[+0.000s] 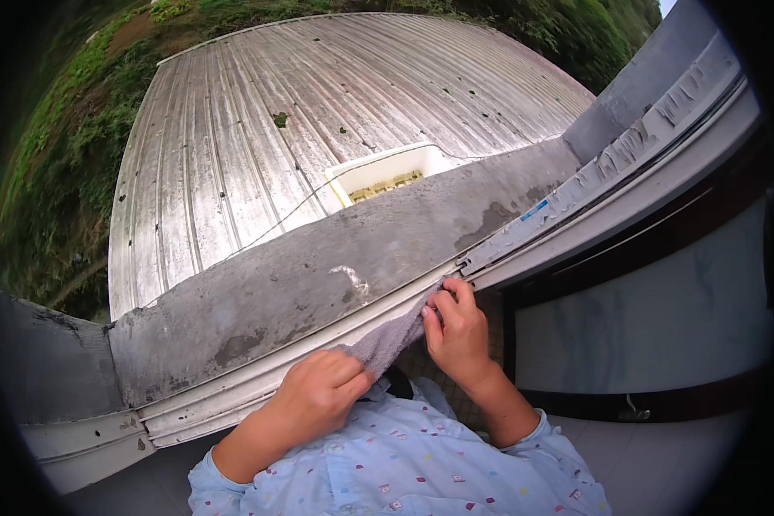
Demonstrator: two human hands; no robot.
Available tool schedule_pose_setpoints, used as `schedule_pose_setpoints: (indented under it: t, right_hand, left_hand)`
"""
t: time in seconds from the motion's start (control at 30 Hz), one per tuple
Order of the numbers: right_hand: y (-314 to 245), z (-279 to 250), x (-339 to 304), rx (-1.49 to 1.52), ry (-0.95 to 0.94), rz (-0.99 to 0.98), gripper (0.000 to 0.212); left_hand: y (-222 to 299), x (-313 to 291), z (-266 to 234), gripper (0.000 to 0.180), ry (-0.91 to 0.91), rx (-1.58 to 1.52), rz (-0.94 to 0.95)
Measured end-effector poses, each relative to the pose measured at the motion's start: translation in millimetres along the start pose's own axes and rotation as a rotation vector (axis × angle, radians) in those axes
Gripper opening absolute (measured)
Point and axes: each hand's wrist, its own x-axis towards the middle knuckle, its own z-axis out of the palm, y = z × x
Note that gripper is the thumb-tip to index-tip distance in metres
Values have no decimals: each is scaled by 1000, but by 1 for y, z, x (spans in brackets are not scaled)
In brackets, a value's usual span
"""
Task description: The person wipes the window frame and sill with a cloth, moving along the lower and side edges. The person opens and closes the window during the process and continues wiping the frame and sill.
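Observation:
A grey cloth stretches between my two hands along the white window track. My left hand is closed on the cloth's left end, knuckles up, close to the track. Farther right, my right hand pinches the other end with bent fingers, near the lower corner of the sliding window frame. Part of the cloth lies over the track's inner edge; its underside is hidden.
Beyond the track runs a grey concrete sill with damp patches. Outside lies a ribbed metal roof bearing a white foam box. A dark-framed glass panel stands indoors at the right.

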Motion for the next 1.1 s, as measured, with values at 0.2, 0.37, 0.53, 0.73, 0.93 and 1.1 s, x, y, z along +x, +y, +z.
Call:
schedule_pose_setpoints:
  t: [0.2, 0.37, 0.53, 0.73, 0.93, 1.1]
  right_hand:
    - [-1, -2, -1, -5, -49, -23, 13]
    - [-8, 1, -10, 62, -104, -87, 13]
    - [-15, 1, -11, 75, -130, -161, 17]
    - [-35, 7, -14, 181, -229, -270, 16]
    - [-43, 16, -12, 327, -225, -327, 10]
    - [-26, 14, -15, 936, -401, -66, 5]
  left_hand:
    - [0, -6, -7, 28, -25, -6, -28]
    - [4, -18, -19, 29, -29, -3, -48]
    - [4, -32, -23, 33, -43, -49, -67]
    - [9, -46, -29, 30, -38, -82, -94]
    - [20, -61, -34, 29, -13, -99, -145]
    - [29, -68, -33, 30, 46, -104, -153]
